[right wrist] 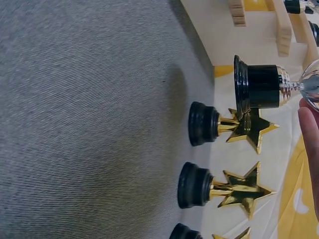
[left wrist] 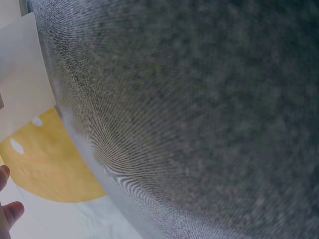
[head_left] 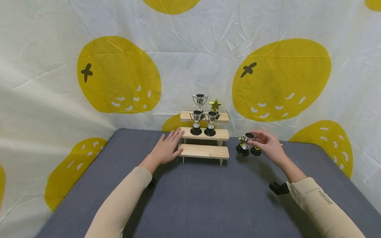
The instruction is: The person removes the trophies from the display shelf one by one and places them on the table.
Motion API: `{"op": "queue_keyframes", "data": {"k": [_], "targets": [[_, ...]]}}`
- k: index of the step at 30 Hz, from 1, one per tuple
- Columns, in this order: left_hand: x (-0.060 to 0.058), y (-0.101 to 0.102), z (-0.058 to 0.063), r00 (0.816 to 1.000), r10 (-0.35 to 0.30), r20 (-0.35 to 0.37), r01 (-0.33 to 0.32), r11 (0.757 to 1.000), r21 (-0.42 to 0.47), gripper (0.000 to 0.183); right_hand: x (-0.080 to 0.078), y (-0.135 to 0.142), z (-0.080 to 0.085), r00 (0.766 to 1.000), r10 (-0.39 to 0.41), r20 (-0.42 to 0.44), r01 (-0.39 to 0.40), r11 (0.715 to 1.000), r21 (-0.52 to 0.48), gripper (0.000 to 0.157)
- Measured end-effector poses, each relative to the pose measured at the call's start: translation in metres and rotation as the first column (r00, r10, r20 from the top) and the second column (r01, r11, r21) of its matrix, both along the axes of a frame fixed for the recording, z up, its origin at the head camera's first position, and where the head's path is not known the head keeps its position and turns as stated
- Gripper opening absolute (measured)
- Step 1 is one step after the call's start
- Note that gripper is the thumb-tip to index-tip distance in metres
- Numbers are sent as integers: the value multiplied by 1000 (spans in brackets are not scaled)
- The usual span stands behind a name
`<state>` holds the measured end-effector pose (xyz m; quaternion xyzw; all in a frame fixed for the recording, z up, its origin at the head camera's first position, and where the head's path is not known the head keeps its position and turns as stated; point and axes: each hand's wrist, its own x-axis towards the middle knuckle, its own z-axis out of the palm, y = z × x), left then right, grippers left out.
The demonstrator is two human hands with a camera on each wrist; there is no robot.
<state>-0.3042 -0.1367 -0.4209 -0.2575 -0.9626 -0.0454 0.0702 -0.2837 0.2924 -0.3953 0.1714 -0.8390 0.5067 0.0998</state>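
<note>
My right hand [head_left: 270, 147] pinches a silver trophy cup [head_left: 244, 147] near its top, right of a three-tier wooden shelf [head_left: 204, 151]. In the right wrist view the cup's black base [right wrist: 258, 86] hangs above the cloth. My left hand [head_left: 165, 149] touches the shelf's left side with fingers extended. One silver cup [head_left: 200, 99] and a gold star trophy [head_left: 215, 105] stand on the top tier. Two more cups, a left one [head_left: 196, 121] and a right one [head_left: 210, 122], stand on the middle tier. The left wrist view catches only fingertips [left wrist: 14, 211].
Behind the held cup, several gold star trophies stand on the table, among them a nearer-shelf star [right wrist: 251, 130] and a second star [right wrist: 244, 189]. A dark grey cloth [head_left: 190, 198] covers the table. A white curtain [head_left: 190, 72] with yellow fruit prints hangs behind.
</note>
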Motion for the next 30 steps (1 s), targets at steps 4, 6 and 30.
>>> {"op": "queue_keyframes", "data": {"k": [4, 6, 30], "targets": [[0, 0, -1, 1000, 1, -3, -1, 1000, 6, 76, 2, 1, -3, 1000, 14, 9, -14, 1000, 0, 46], [-1, 0, -1, 1000, 1, -4, -1, 1000, 9, 76, 2, 2, -4, 1000, 11, 12, -11, 1000, 9, 46], [0, 0, 0, 1000, 6, 15, -6, 1000, 15, 76, 0, 4, -21, 990, -45, 130, 31, 993, 114, 50]]}}
